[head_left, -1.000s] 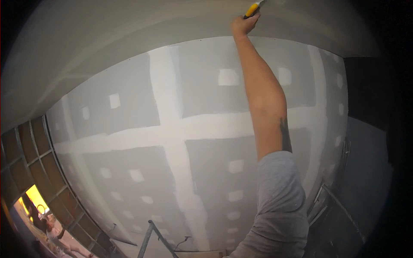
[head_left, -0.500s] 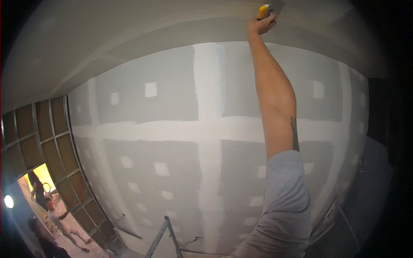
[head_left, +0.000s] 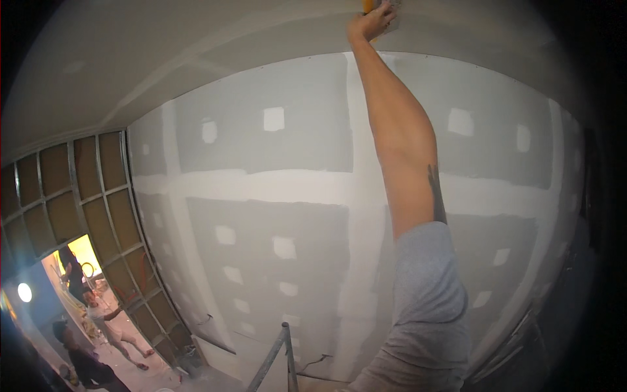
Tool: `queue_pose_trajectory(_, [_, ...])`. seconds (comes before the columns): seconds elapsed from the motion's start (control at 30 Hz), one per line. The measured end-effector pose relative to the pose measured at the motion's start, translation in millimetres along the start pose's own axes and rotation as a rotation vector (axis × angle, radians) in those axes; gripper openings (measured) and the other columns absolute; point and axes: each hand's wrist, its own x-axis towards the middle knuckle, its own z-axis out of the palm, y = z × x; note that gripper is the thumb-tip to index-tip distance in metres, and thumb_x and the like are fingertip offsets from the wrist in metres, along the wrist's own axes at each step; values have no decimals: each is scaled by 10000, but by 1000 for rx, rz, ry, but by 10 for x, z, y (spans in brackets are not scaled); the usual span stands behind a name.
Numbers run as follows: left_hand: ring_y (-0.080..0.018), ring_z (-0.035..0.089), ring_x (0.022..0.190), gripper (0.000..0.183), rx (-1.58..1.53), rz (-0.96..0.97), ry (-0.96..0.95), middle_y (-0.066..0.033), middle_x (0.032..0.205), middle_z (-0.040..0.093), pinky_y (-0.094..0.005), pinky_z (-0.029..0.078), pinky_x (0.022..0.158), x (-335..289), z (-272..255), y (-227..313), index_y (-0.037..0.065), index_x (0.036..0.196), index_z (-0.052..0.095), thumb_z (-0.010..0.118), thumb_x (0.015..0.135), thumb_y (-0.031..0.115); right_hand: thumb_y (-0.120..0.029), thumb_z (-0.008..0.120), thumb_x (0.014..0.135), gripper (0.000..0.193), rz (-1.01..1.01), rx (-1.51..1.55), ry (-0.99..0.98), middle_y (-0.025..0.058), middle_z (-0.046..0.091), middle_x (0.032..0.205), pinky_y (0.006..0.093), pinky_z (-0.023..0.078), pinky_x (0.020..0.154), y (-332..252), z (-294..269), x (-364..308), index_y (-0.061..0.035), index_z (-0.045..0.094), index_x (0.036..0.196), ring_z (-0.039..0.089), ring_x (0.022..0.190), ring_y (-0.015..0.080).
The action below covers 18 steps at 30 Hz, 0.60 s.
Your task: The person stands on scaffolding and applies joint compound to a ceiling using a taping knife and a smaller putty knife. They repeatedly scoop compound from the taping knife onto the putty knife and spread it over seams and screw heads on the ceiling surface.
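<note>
My right arm is stretched straight up, its grey sleeve low in the picture. At the top edge my right hand (head_left: 373, 23) is closed round a trowel with a yellow handle (head_left: 368, 6). Part of its thin blade shows beside my fingers, against the grey ceiling (head_left: 261, 29). The picture's edge cuts off the rest of the tool. Beyond my arm stands a plasterboard wall (head_left: 274, 225), with pale filler bands along its joints and several filler patches. My left hand is out of sight.
Below stands a metal ladder or trestle frame (head_left: 271, 356). Metal studs (head_left: 104, 196) frame the left side. Through a doorway there, a person in light clothes (head_left: 117, 333) and another in dark clothes (head_left: 88, 362) are seen, near a bright lamp (head_left: 25, 292). Cables stick out low on the wall.
My right hand has moved left and slightly up in the picture with the trowel. The view has turned left, so wall, doorway and ladder frame sit further right.
</note>
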Motion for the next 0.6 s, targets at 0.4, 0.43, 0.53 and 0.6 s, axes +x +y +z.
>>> queue_pose_trajectory(0.4, [-138, 554, 580, 262, -742, -58, -411, -53, 797, 591, -252, 467, 504, 1167, 1905, 2282, 65, 1215, 527, 535, 982, 186, -71, 596, 898, 328, 176, 358, -800, 266, 659, 1041, 459, 497, 886, -257, -1500, -1912, 68, 555, 1191, 655, 982, 400])
queue_pose_trajectory(0.43, [-134, 551, 575, 219, -754, -92, -518, -64, 776, 578, -258, 458, 483, 1157, 2088, 2486, 66, 1157, 526, 548, 980, 191, -138, 635, 918, 315, 322, 271, -1076, 242, 659, 1011, 459, 496, 845, -195, -2002, -2273, 53, 577, 1162, 653, 952, 365])
queue_pose_trajectory(0.53, [-166, 551, 584, 281, -782, -92, -944, -79, 772, 569, -273, 454, 484, 1014, 2760, 3022, 31, 1179, 515, 579, 957, 190, -271, 664, 958, 409, 440, 429, -1545, 164, 638, 1211, 482, 463, 956, -66, -4026, -3084, -3, 576, 1253, 603, 1163, 285])
queue_pose_trajectory(0.6, [-183, 570, 629, 247, -898, -213, -1126, -107, 866, 606, -305, 456, 516, 910, 2993, 2996, 48, 1221, 505, 523, 988, 130, -187, 640, 973, 470, 163, 1014, -1613, 176, 461, 1521, 449, 324, 1174, -494, -4838, -3059, -44, 498, 1398, 430, 1426, 308])
